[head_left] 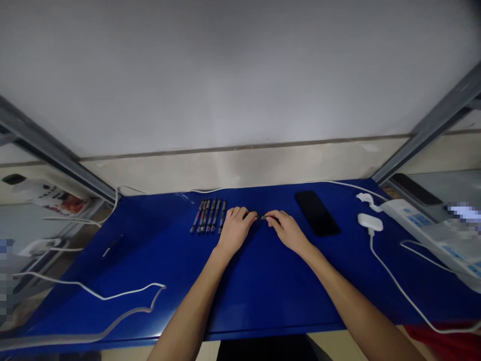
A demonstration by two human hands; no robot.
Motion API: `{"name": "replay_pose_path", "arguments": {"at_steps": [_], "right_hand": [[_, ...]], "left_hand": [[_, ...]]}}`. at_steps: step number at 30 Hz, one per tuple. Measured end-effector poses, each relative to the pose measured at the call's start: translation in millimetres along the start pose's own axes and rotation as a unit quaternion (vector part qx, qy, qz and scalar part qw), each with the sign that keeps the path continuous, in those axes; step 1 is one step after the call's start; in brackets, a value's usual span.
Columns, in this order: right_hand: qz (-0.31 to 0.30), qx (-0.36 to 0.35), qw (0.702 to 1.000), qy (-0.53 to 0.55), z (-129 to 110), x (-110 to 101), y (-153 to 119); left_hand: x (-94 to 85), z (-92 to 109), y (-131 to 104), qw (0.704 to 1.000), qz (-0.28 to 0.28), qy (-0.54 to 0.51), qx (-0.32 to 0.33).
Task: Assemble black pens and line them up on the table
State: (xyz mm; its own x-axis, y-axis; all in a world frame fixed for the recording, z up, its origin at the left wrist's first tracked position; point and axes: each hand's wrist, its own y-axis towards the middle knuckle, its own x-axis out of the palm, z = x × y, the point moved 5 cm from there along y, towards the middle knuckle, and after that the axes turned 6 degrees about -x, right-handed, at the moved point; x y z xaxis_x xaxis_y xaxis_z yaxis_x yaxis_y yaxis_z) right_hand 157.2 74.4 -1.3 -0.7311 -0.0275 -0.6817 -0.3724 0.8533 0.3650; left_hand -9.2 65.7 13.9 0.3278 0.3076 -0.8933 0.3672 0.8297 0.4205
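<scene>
Between my two hands is a dark pen (262, 217), held level just over the blue table. The fingers of my left hand (235, 228) pinch its left end, and my right hand (287, 229) grips the other end. Most of the pen is hidden by my fingers. Just left of my left hand, several dark pens (205, 215) lie side by side in a row, pointing toward the wall. The rightmost one is close to my left fingers.
On the right lie a black phone (317, 213), a white earbud case (370, 221) with a cable, and a white power strip (421, 223). Another pen (111, 246) and white cables (124, 292) are on the left of the blue table (259, 296). Metal posts flank it.
</scene>
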Motion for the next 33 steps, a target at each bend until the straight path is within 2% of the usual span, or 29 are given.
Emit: {"name": "replay_pose_path", "arguments": {"at_steps": [4,7,15,20,24,28,33], "right_hand": [[-0.048,-0.079,0.994,-0.053,-6.9,7.3,-2.7],[-0.067,-0.091,0.989,-0.091,-7.1,10.8,-4.0],[-0.075,-0.111,0.984,-0.118,-13.3,4.9,-3.7],[-0.049,-0.124,0.980,-0.147,-23.0,-4.7,-2.4],[-0.018,-0.061,0.994,-0.092,-20.0,-12.4,-1.4],[-0.028,0.037,0.999,0.024,-9.7,-13.0,-0.8],[0.009,0.060,0.991,0.118,-5.9,-15.3,1.4]], "left_hand": [[1.9,4.4,-0.2,0.999,-0.029,0.008,0.019],[3.6,7.6,0.0,0.998,-0.049,0.017,0.023],[7.8,11.5,0.2,0.996,-0.083,0.023,0.001],[6.8,13.1,0.7,0.996,-0.086,0.012,-0.028],[3.7,15.4,0.2,0.997,-0.065,0.021,-0.025],[6.0,18.2,-1.4,0.997,-0.074,0.024,-0.016],[6.2,17.7,-1.6,0.995,-0.089,0.018,-0.032]]}}
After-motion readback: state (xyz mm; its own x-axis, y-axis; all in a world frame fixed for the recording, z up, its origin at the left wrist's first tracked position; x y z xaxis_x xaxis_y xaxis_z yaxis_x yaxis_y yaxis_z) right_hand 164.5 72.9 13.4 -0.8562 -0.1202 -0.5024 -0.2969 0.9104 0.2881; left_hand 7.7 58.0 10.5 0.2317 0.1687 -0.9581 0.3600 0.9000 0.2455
